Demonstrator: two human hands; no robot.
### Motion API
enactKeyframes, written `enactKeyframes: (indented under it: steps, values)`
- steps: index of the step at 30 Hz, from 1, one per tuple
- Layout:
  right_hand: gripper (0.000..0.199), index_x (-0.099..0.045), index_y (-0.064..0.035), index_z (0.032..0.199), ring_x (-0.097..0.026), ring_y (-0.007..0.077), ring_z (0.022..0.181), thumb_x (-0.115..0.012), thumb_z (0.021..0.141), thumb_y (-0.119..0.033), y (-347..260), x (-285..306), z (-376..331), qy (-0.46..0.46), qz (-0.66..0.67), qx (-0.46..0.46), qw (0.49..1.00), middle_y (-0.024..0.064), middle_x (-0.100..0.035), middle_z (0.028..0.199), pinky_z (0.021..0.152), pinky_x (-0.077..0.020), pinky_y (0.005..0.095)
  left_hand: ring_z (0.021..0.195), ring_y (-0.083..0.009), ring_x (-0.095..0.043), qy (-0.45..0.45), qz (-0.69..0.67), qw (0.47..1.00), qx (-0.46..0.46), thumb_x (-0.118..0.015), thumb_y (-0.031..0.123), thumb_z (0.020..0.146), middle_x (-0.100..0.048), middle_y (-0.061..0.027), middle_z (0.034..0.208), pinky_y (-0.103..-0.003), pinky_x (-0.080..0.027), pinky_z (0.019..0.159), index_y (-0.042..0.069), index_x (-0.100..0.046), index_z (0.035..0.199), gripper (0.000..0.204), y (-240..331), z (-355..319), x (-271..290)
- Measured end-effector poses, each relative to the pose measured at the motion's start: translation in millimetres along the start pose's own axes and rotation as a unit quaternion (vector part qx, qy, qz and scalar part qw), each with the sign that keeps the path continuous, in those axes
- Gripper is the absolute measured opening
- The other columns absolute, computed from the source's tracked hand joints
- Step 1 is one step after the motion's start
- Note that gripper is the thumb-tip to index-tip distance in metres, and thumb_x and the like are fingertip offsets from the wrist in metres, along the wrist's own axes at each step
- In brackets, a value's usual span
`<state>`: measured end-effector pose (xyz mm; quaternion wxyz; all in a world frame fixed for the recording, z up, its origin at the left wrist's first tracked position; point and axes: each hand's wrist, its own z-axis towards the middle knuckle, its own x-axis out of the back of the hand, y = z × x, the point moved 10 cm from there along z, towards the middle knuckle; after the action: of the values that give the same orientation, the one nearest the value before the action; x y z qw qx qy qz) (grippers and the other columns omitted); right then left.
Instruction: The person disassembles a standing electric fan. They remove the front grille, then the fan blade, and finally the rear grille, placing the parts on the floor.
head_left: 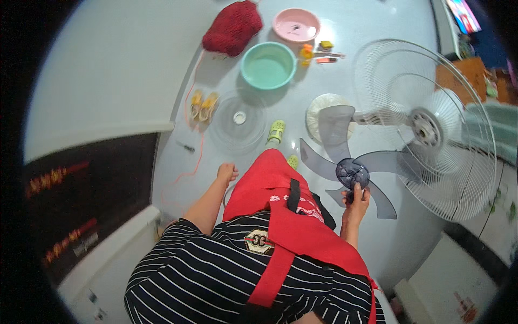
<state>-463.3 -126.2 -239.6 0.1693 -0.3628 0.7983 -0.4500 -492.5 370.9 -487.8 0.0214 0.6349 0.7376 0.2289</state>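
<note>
In my right hand (356,201) is a grey translucent fan blade (335,127), its several wings spread out around a dark hub. My fingers are closed at the hub. The blade is in front of a white standing fan (427,128), whose wire grille stands to its right; whether the blade touches the fan cannot be told. My left hand (227,172) hangs to the left of my red apron, fingers curled in, with no object showing in it. On the floor beyond it lies the fan's round front grille (222,127) with a white centre disc.
Farther off stand a green basin (247,71) and a pink basin (278,29). Beside them are an orange-capped bottle (306,55) and a yellow sponge (326,44). A dark red knitted bundle (233,28), yellowish shoes (206,108), a screwdriver (186,147) and an orange cord (197,162) lie leftward.
</note>
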Motion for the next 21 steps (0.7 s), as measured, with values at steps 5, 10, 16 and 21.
enactKeyframes:
  steps: [5, 10, 16, 21]
  values:
    - [0.035, -0.049, -0.0101, 0.102, -0.060, 0.0149, 0.057, -0.065, 0.081, -0.033, 46.3, -31.7, 17.8, -0.062, -0.087, -0.091, 0.990, 0.0034, -0.060, 0.083, 0.041, -0.0406, 0.0216, 0.055, -0.0166, -0.059, 0.040, 0.034, 0.997, 0.062, -0.058, 0.010, 0.075, -0.058, -0.0088, 0.068, -0.026, -0.042, 0.039, 0.000, -0.053, 0.074, 0.012, -121.8, -14.8, 56.3]
    - [0.031, -0.050, -0.0134, 0.098, -0.059, 0.0156, 0.058, -0.065, 0.081, -0.035, 63.5, -86.4, 20.1, -0.117, -0.061, -0.195, 0.972, 0.0028, -0.057, 0.080, 0.040, -0.0407, 0.0215, 0.056, -0.0157, -0.059, 0.081, -0.014, 0.995, 0.056, -0.054, 0.004, 0.077, -0.059, -0.0088, 0.071, -0.025, -0.044, 0.043, 0.004, -0.049, 0.093, 0.017, -102.8, -83.1, 53.5]
    - [0.027, -0.052, -0.0135, 0.093, -0.061, 0.0165, 0.060, -0.063, 0.082, -0.035, 99.2, -202.4, 14.8, -0.170, -0.026, -0.291, 0.941, 0.0039, -0.059, 0.076, 0.039, -0.0447, 0.0204, 0.067, -0.0144, -0.060, 0.027, -0.111, 0.992, -0.052, -0.045, 0.004, 0.081, -0.064, -0.0101, 0.082, -0.023, -0.047, 0.056, 0.009, -0.049, 0.103, 0.023, -34.7, -71.7, 71.0]
    - [0.029, -0.052, -0.0141, 0.091, -0.061, 0.0191, 0.061, -0.066, 0.079, -0.037, 114.7, -282.5, 17.5, -0.156, 0.063, -0.360, 0.918, 0.0051, -0.059, 0.077, 0.041, -0.0463, 0.0214, 0.067, -0.0141, -0.059, -0.008, -0.116, 0.993, 0.014, -0.042, 0.004, 0.082, -0.063, -0.0090, 0.088, -0.024, -0.046, 0.054, 0.009, -0.051, 0.106, 0.025, -32.1, -53.4, 99.8]
